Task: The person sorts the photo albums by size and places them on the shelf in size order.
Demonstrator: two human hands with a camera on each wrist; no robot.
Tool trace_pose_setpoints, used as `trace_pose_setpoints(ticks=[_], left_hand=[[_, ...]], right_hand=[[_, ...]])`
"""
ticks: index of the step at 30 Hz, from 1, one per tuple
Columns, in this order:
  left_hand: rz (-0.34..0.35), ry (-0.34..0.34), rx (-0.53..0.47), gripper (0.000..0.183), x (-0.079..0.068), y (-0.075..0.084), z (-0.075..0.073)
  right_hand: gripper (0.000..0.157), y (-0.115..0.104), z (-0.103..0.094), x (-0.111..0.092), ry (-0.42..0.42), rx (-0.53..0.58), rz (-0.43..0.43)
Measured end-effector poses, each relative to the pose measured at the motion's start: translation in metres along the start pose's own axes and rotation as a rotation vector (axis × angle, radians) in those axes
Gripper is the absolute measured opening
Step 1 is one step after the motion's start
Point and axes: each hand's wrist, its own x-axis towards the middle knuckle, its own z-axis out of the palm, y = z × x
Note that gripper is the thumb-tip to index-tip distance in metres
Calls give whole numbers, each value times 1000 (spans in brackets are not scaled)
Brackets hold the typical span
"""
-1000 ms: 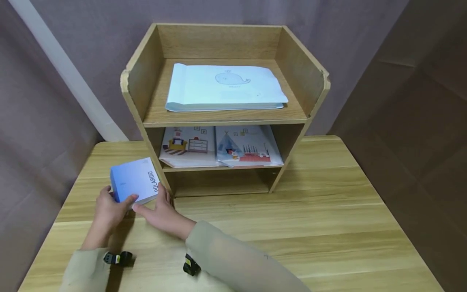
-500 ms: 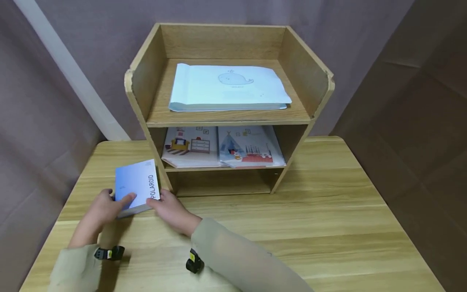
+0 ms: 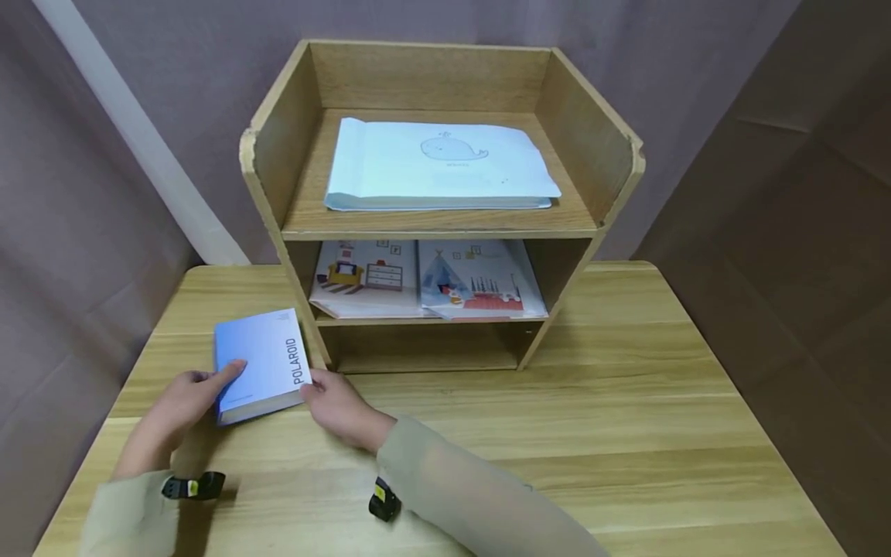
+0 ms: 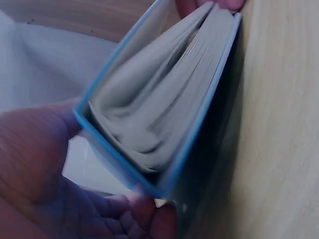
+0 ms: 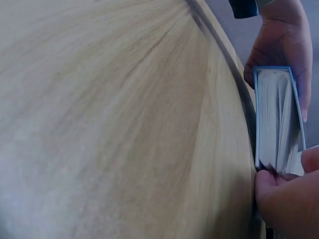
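A thick blue-and-white book [image 3: 261,360] marked POLAROID lies at the left of the shelf unit, its cover facing up. My left hand [image 3: 182,402] grips its blue spine side, thumb over the cover and other fingers low against the spine. With thumb and fingers, my right hand [image 3: 341,406] pinches the near right corner. In the left wrist view the page edges of the book [image 4: 159,99] show between the covers, close over the wood. Seen from the right wrist, both hands hold opposite ends of the book [image 5: 279,119].
A wooden shelf unit [image 3: 438,234] stands at the back of the table [image 3: 557,456]. On its top lies a large white book with a whale drawing [image 3: 445,166]. An illustrated picture book [image 3: 431,282] lies on the middle shelf. Curtains [image 3: 83,178] hang behind.
The book has come nearer and lower, turning so its cover lies flatter. My left hand has slid leftward along the spine side; my right hand has shifted right with its corner.
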Motion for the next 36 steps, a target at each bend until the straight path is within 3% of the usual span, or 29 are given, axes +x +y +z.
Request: trace_pose_setpoints(ticks=[4, 10, 15, 18, 21, 27, 32, 36], left_hand=[[29, -21, -157, 98, -2, -4, 1], [97, -75, -389, 73, -9, -10, -1], [168, -212, -483, 62, -17, -14, -6], [214, -331, -454, 62, -21, -16, -8], [260, -432, -360, 66, -25, -17, -8], [327, -554, -243, 59, -31, -21, -4], [365, -629, -232, 45, -35, -19, 4], [350, -678, -233, 35, -37, -15, 10]], right_hand=[[18, 1, -4, -4, -38, -61, -19], [29, -3, -5, -10, -92, -52, -49], [30, -13, -7, -18, -165, 73, -23], [33, -16, -11, -24, -197, 116, -37], [32, -16, -16, -31, -231, 100, -74], [34, -3, -26, -44, -326, 105, -125], [37, 7, -42, -53, -364, 104, -118], [38, 10, -53, -60, -386, 74, -125]])
